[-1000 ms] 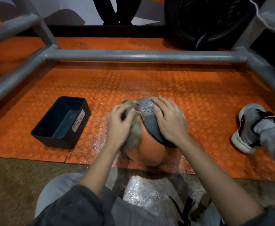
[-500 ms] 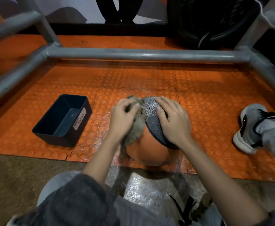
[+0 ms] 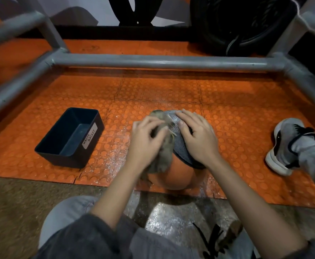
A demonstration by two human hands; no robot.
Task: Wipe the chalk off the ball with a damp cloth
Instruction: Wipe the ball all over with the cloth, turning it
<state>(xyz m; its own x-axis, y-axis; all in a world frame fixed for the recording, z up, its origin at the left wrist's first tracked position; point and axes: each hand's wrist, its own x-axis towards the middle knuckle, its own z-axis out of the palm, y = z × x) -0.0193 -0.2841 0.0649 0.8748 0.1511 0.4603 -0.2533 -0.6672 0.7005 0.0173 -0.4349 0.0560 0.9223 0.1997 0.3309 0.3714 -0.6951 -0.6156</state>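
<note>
The ball [image 3: 173,176] is orange with a grey speckled panel, the cloth [image 3: 162,156] grey-brown, the mat [image 3: 162,90] orange with round studs, the bin [image 3: 67,157] at left dark blue with a white label, the shoe [image 3: 284,143] at right grey.

Dim, warm light — one glare patch on the grey floor [image 3: 164,216]; the left hand [image 3: 143,143] is motion-blurred, and the pipes [image 3: 153,61] bow toward the edges.

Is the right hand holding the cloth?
No, the right hand rests flat on the ball, while the left hand grips the cloth.
</note>
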